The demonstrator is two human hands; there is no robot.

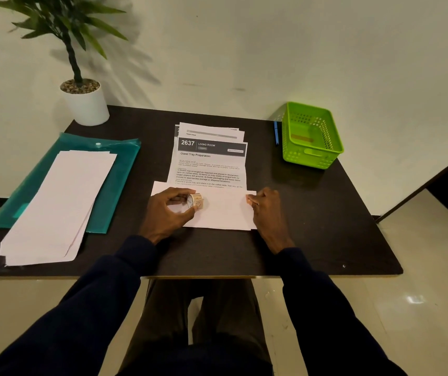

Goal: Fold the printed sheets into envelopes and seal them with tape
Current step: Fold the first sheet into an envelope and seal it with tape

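A folded white sheet (pixel 224 210) lies at the middle of the dark table, overlapping the near end of a stack of printed sheets (pixel 212 158). My left hand (pixel 168 213) rests on the folded sheet's left part and grips a small roll of tape (pixel 195 202). My right hand (pixel 266 210) sits at the sheet's right edge, its fingertips pinched together there; whether it holds a tape end I cannot tell. A pile of folded white envelopes (pixel 54 210) lies at the left on a teal plastic folder (pixel 119 164).
A green perforated basket (pixel 312 137) stands at the back right with a blue pen (pixel 276 132) beside it. A potted plant (pixel 84 101) occupies the back left corner. The table's near edge (pixel 190 276) runs just above my lap.
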